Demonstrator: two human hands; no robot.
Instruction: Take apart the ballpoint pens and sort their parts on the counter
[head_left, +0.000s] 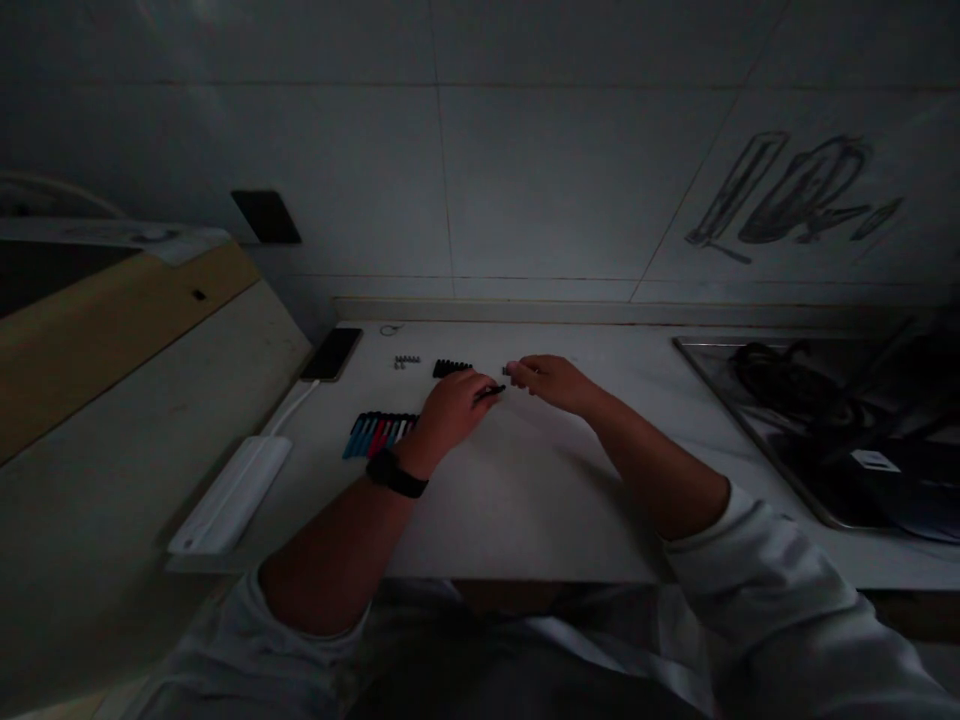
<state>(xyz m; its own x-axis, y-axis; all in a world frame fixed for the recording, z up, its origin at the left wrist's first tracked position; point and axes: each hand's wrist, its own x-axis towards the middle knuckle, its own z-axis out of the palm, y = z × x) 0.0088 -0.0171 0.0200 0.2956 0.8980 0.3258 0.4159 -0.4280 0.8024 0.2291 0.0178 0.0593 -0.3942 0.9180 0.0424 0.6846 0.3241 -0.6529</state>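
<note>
My left hand [454,405], with a black band on its wrist, is closed on a thin black piece [489,393] whose tip points right. Facing it, my right hand [553,382] has its thumb and fingers pinched together; what they hold is too small and dark to name. A tiny dark piece [505,371] shows beside those fingertips. Just behind my left hand lies a row of short black pieces [450,368]. Several small metallic pieces [406,360] lie in rows to its left. Slim blue, red and white pieces with black ends [367,432] lie side by side, partly hidden by my left wrist.
A phone [332,354] and a white power strip [234,492] with a white cable lie at the left, near a large slanted panel [225,370]. On the right, a metal-rimmed recess [739,430] holds dark cables. A tiled wall [540,190] closes off the back.
</note>
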